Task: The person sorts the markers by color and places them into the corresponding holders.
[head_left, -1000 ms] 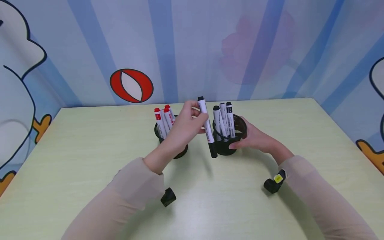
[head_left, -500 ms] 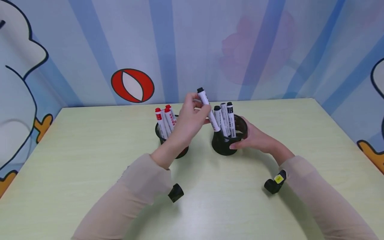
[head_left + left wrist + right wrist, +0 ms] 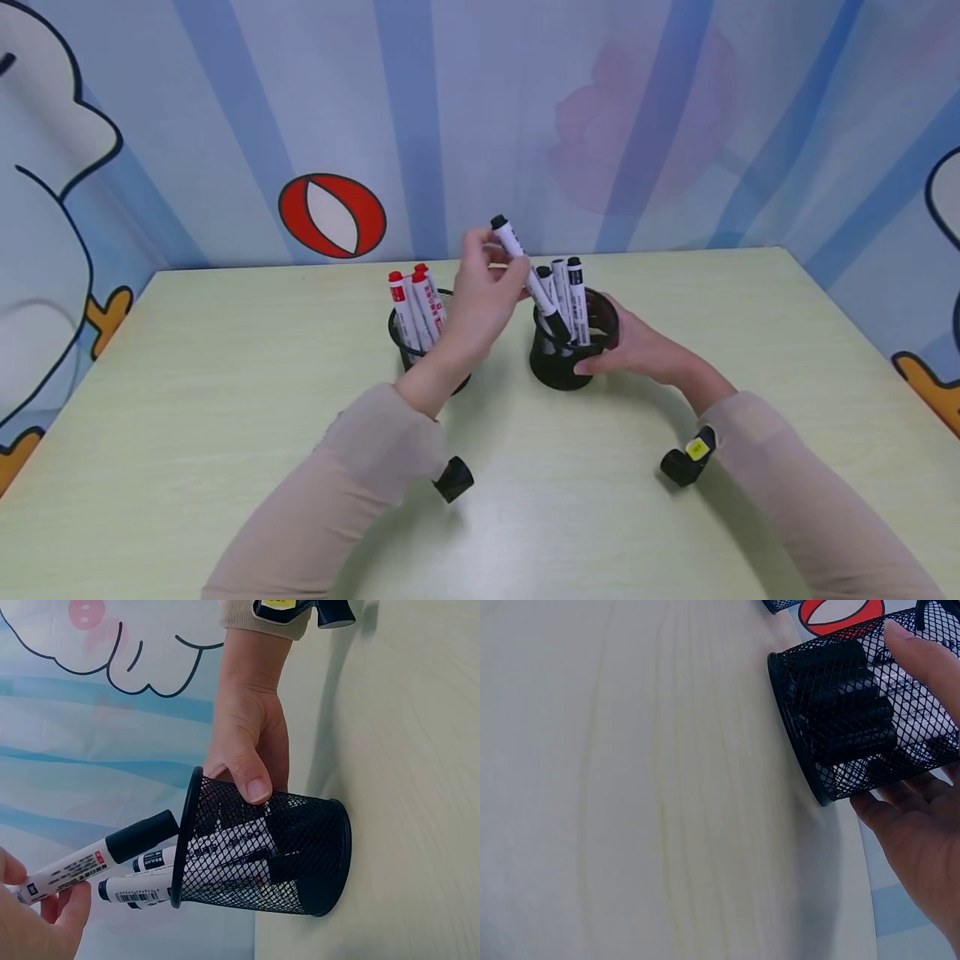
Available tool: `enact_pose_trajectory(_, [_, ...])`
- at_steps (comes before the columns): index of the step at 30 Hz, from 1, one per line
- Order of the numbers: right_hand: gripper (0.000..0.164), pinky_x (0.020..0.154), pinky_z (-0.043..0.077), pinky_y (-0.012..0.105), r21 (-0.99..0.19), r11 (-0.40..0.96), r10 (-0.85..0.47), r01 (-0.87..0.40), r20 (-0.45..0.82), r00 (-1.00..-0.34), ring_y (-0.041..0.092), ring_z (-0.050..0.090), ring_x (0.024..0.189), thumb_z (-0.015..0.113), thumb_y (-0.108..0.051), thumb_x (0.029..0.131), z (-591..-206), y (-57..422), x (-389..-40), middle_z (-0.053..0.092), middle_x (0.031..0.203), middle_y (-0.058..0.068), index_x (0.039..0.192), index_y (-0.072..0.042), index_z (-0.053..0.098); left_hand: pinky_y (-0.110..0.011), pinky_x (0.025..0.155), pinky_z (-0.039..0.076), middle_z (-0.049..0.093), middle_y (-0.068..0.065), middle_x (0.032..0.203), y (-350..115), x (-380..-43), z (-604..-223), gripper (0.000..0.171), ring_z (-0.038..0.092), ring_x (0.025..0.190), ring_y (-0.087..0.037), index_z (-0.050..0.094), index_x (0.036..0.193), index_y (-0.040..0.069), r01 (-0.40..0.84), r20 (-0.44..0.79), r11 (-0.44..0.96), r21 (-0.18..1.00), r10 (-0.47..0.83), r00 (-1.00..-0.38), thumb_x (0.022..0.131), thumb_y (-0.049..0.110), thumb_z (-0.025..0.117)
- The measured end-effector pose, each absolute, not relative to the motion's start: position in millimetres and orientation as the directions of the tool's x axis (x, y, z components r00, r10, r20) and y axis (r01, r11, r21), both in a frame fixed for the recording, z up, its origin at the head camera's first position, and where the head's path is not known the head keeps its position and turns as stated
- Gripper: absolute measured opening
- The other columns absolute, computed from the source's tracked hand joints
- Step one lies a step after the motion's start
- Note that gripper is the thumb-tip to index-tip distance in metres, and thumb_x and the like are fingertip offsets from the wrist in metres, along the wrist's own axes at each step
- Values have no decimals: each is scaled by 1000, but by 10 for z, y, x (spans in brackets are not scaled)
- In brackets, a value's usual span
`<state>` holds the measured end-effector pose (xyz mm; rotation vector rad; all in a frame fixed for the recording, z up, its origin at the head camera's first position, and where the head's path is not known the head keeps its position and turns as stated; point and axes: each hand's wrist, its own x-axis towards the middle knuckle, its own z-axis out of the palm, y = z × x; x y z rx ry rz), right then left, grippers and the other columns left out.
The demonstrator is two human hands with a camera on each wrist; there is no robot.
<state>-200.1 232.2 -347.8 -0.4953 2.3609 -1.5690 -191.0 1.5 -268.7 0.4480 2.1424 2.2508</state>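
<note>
My left hand (image 3: pixel 483 287) pinches a white marker (image 3: pixel 516 250) with black ends between thumb and fingers. The marker slants, its black cap (image 3: pixel 142 835) low at the rim of the right black mesh pen cup (image 3: pixel 555 367). In the left wrist view that cap overlaps the cup's rim. Several black-capped markers (image 3: pixel 577 304) stand inside this cup. My right hand (image 3: pixel 645 346) grips the cup from its right side, thumb (image 3: pixel 249 776) across the mesh and the other fingers (image 3: pixel 881 814) round the opposite side.
Left of it stands a second black mesh cup (image 3: pixel 407 357) holding several red-capped markers (image 3: pixel 408 308), partly hidden behind my left hand. Both cups are on a pale wooden table (image 3: pixel 225 417). A blue striped wall (image 3: pixel 480 125) rises at the table's back edge.
My left hand has lifted the marker and moved it right. Its lower end has gone from in front of the cup to the cup's mouth. My right hand keeps its hold.
</note>
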Motion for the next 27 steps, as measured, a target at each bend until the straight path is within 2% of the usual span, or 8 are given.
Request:
enact_pose_trajectory(15, [95,102,31,40,-926,350,-437,-140,-29,-899,24,37,124,78,-4,71,-3492,2317,-1999,35,141,12,146,-9,19,-26,73,53,52,-13,105,97,-1965,-2975,33,57,87,-21,37,122,7,220,209,28,975,207,-956,93,10,52])
enact_pose_trajectory(21, [94,101,33,40,-933,330,-445,-144,-20,-895,24,40,122,77,-3,72,-3489,2312,-2000,37,139,10,145,-11,18,-25,65,48,56,-10,98,128,-1987,-3038,32,57,80,-19,44,120,11,250,231,59,966,226,-946,90,10,55])
enact_pose_trajectory(27, [94,100,35,38,-931,338,-431,-135,-25,-902,24,41,120,77,-2,72,-3489,2314,-1996,38,137,12,145,-10,18,-24,63,46,57,-10,98,143,-2000,-3041,34,57,80,-19,45,121,10,247,221,86,965,234,-947,90,10,57])
